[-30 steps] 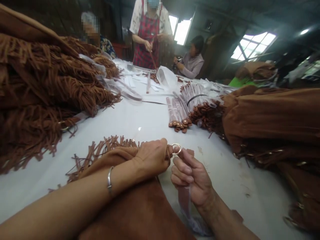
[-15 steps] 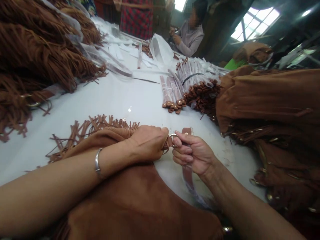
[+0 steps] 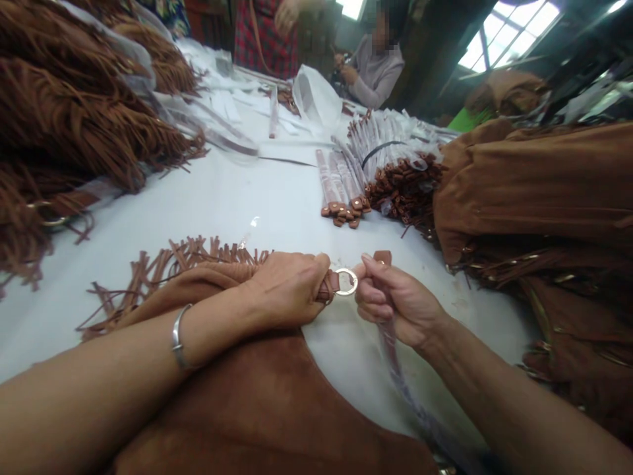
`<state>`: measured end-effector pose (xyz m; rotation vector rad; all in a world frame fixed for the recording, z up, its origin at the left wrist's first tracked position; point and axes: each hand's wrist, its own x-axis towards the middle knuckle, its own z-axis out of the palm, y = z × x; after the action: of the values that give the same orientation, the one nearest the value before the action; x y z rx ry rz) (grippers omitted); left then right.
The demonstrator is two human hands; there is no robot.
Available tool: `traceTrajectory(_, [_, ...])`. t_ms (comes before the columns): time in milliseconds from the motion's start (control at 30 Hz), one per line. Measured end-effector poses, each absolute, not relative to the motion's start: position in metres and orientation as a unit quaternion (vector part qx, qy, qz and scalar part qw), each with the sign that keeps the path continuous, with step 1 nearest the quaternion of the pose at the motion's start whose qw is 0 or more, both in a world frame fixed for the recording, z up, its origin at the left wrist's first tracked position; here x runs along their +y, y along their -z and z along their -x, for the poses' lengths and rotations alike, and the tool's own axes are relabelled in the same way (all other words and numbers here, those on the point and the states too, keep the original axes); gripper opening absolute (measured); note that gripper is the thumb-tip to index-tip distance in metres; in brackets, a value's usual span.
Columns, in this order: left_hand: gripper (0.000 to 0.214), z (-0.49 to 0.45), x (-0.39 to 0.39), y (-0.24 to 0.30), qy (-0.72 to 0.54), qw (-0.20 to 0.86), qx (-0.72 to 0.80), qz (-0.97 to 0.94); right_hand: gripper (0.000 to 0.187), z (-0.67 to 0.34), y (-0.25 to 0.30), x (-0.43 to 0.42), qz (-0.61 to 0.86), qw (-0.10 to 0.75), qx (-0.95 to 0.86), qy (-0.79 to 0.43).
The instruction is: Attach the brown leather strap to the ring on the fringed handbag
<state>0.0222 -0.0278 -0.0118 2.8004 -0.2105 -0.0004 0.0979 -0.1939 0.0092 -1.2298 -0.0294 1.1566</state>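
A brown suede-like bag (image 3: pixel 277 402) with a fringe (image 3: pixel 163 264) along its far side lies in front of me. My left hand (image 3: pixel 291 287) is closed round the bag's brown tab, from which a round metal ring (image 3: pixel 346 282) sticks out to the right. In the fingers of my right hand (image 3: pixel 395 300) is a brown strap (image 3: pixel 390 349) wrapped in clear plastic. The strap's brown end (image 3: pixel 382 257) shows above the thumb, and its length hangs down toward the lower right. My right fingertips are at the ring's right edge; I cannot tell if they touch it.
Fringed brown pieces (image 3: pixel 93 112) are heaped at the left. Plastic-wrapped straps (image 3: pixel 380 145) lie bundled at centre right, near brown bags (image 3: pixel 534 191) piled on the right. A co-worker (image 3: pixel 376 66) sits across the white table (image 3: pixel 212 198); another person's checked garment (image 3: pixel 267 39) is further left.
My right hand has moved slightly right with the strap, and more of the ring now shows between my hands. A co-worker's hand has appeared by the checked garment.
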Motion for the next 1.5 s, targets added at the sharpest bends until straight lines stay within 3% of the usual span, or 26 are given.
traceTrajectory(267, [0.017,-0.020,-0.032,0.011,0.010,0.157,-0.064,-0.985,0.026,-0.081,-0.002,-0.200,0.576,0.680,-0.085,-0.446])
traceTrajectory(500, [0.015,-0.019,-0.033,0.008,-0.006,0.140,-0.132,-0.981,0.029,-0.116,-0.005,-0.196,0.509,0.568,-0.097,-0.639])
traceTrajectory(733, [0.042,-0.021,-0.029,0.005,-0.026,0.232,-0.167,-0.958,0.039,-0.120,0.002,-0.214,0.633,0.583,-0.113,-0.497])
traceTrajectory(900, [0.063,-0.021,-0.018,-0.002,0.018,0.367,-0.203,-0.907,0.039,-0.111,0.014,-0.228,0.689,0.550,-0.146,-0.449])
traceTrajectory(1000, [0.056,-0.022,-0.013,-0.005,0.052,0.428,-0.206,-0.878,0.039,-0.104,0.018,-0.221,0.713,0.528,-0.168,-0.430])
traceTrajectory(1267, [0.044,-0.025,-0.008,-0.004,0.047,0.422,-0.236,-0.874,0.037,-0.092,0.020,-0.221,0.680,0.550,-0.173,-0.452])
traceTrajectory(1367, [0.044,-0.024,-0.007,0.000,0.007,0.430,-0.217,-0.877,0.035,-0.090,0.012,-0.228,0.659,0.576,-0.136,-0.465])
traceTrajectory(1500, [0.043,-0.026,-0.010,0.006,-0.043,0.452,-0.186,-0.871,0.038,-0.087,0.003,-0.213,0.663,0.639,-0.104,-0.377])
